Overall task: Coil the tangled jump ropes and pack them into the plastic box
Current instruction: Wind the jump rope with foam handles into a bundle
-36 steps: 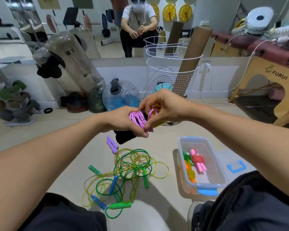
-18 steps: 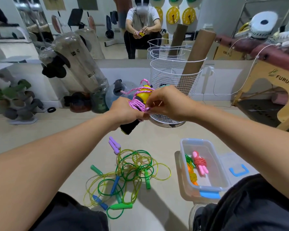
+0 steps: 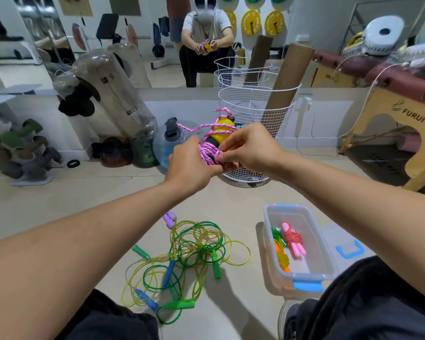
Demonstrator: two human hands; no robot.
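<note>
Nearest the camera, dark trousers (image 3: 368,312) frame a pale, smooth floor (image 3: 88,207). Between the knees lies a loose tangle of thin, glossy jump ropes (image 3: 189,253) in green and yellow, their stubby green and blue handles sticking out at odd angles; a pair of lilac handles (image 3: 169,218) rests at the far edge of the heap.

Just to the right stands a clear plastic box (image 3: 324,251), rectangular with rounded corners and a blue clip on its near end. Inside it lie a coiled pink rope (image 3: 293,240) and a coiled orange and green one beside it. The see-through lid (image 3: 346,246) with a blue clip lies flat against the box's right side.

Farther out, both hands are raised above the floor. The left hand (image 3: 192,165) is wrapped round a bundle of braided pink rope (image 3: 207,152), woven and matte, wound about black and yellow handles. The right hand (image 3: 249,148) pinches the rope at the bundle's lower edge with thumb and fingertips; a loose pink loop sticks up behind.

Beyond the hands stands a white wire basket (image 3: 253,111) holding a cardboard tube, with what may be a clear bag of dark weights to the left and a mirror behind.
</note>
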